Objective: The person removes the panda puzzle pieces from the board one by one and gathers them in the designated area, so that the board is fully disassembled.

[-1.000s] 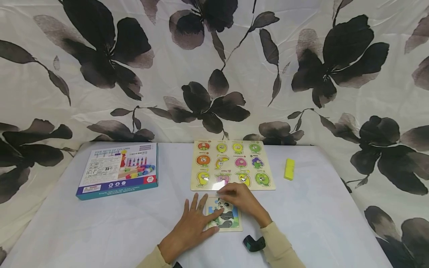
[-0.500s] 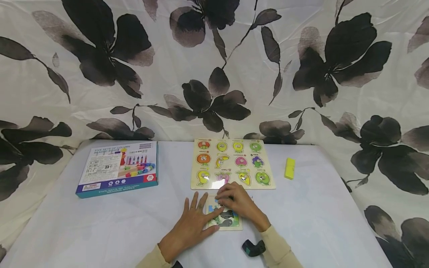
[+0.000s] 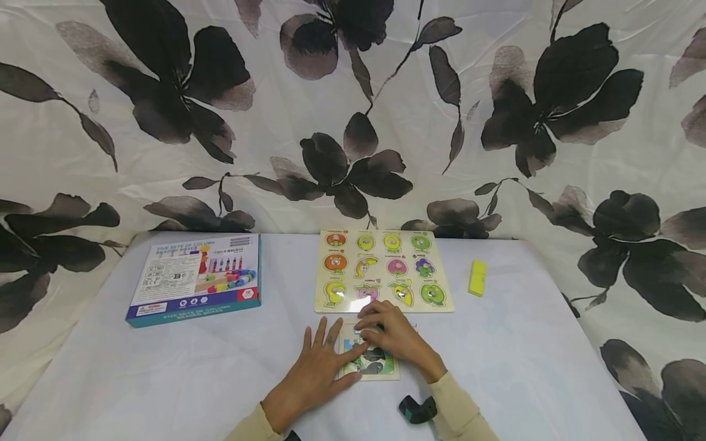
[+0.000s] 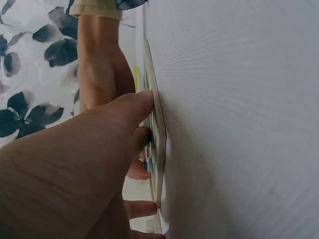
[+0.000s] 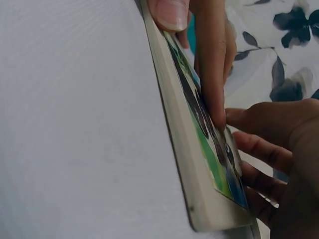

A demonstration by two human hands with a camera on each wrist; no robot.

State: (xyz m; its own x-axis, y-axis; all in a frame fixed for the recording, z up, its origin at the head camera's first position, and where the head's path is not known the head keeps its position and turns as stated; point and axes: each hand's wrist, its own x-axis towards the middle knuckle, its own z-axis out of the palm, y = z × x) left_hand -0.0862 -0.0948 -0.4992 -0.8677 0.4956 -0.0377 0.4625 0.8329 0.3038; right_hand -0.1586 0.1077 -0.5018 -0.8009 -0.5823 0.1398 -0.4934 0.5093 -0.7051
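Observation:
A small wooden panda jigsaw puzzle (image 3: pixel 380 365) lies flat before me. My left hand (image 3: pixel 311 373) is spread over its left side. Its thumb and index finger are straight and rest on the puzzle, as the right wrist view confirms. My right hand (image 3: pixel 394 334) is over the puzzle's upper part with bent fingers, hiding the panda's head. In the right wrist view, the right hand (image 5: pixel 294 154) pinches a puzzle piece (image 5: pixel 231 147) with part of the panda's face at the far end. The left wrist view shows the board's pale edge (image 4: pixel 162 129) beside my left thumb.
A fruit peg puzzle board (image 3: pixel 353 282) lies just behind the panda puzzle. To the left sits a beaded-box set carton (image 3: pixel 193 278). A yellow block (image 3: pixel 477 278) is at the right. Near my right sleeve is a black wrist device (image 3: pixel 417 408). Floral cloth (image 3: pixel 353 122) hangs behind.
My right hand has shifted slightly down and left from the puzzle's top edge, and its fingers now cover the panda's head. The left hand stays in place.

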